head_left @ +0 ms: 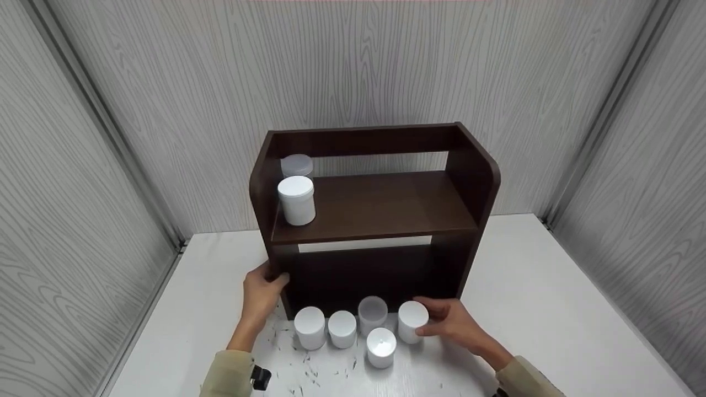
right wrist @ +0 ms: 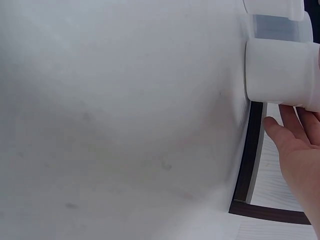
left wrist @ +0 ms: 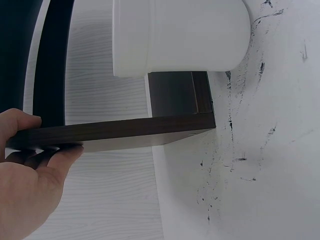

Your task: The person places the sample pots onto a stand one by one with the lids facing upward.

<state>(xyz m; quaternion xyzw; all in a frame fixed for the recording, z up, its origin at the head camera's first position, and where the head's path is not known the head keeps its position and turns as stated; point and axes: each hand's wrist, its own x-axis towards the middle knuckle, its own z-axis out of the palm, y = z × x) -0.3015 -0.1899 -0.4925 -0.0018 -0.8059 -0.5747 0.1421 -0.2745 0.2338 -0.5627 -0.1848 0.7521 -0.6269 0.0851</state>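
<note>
Seven jars [head_left: 310, 329] hide their insides, left grip [head_left: 261, 292] holding the shelf [head_left: 386, 207], right grip [head_left: 453, 324] a white jar [head_left: 411, 321].

Brown two-tier shelf [head_left: 386, 205]: upright, left hand [head_left: 260, 293] gripping its left side panel. White lidded jar [head_left: 412, 324]: upright before shelf's right half, right hand [head_left: 453, 325] around it. Four other jars [head_left: 310, 330] upright nearby.

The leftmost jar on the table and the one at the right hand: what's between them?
In the head view, a white jar, a frosted jar and, nearer the camera, a second white jar.
</note>
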